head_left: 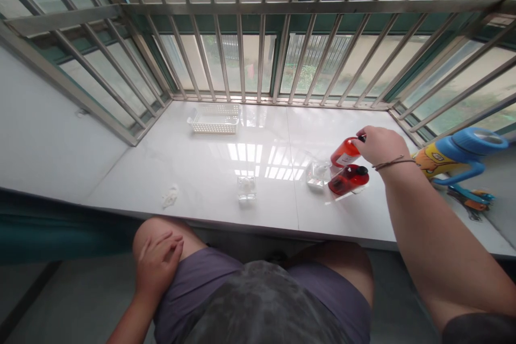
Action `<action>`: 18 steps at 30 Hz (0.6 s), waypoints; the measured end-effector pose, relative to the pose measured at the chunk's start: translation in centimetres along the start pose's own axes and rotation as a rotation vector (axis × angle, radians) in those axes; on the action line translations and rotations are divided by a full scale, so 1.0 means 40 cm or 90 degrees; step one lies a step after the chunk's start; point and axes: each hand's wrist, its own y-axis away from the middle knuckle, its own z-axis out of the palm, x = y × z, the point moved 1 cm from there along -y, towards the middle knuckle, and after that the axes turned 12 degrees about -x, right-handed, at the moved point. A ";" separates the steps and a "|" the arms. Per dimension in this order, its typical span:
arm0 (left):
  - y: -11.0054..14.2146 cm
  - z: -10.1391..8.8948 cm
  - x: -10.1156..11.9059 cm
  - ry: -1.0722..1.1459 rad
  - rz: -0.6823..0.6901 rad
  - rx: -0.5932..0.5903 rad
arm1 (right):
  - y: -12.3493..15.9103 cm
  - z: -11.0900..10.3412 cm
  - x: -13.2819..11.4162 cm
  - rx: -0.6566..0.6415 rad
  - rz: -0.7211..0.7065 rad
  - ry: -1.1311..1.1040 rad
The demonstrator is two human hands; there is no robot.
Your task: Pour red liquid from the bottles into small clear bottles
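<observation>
My right hand (385, 146) reaches over the right part of the white counter. Its fingers and thumb are closed around the black cap of an orange-red bottle (342, 155), which leans to one side. Just in front of that lies or leans a darker red bottle (345, 180) with a black cap, apart from my hand. Left of the two bottles sits a clear glass-like container (317, 174). A similar clear square piece (246, 189) stands nearer the counter's middle front. My left hand (158, 260) rests on my left knee, fingers stretched out and holding nothing.
A white perforated basket (214, 128) stands at the back left by the barred window. Crumpled white tissue (170, 197) lies front left. A blue-and-yellow flask (451, 157) stands at the far right, with a bunch of keys and trinkets (472, 200) beside it. The counter (270, 215) ends above my legs.
</observation>
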 end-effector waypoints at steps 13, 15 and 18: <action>-0.003 0.000 0.014 -0.010 0.017 0.011 | 0.320 -0.151 -0.266 0.177 -0.234 -0.219; -0.007 0.004 0.018 -0.014 0.019 0.005 | 0.353 -0.100 -0.304 0.102 -0.283 -0.231; -0.020 0.011 0.024 -0.029 0.023 -0.035 | 0.391 -0.019 -0.349 0.015 -0.336 -0.225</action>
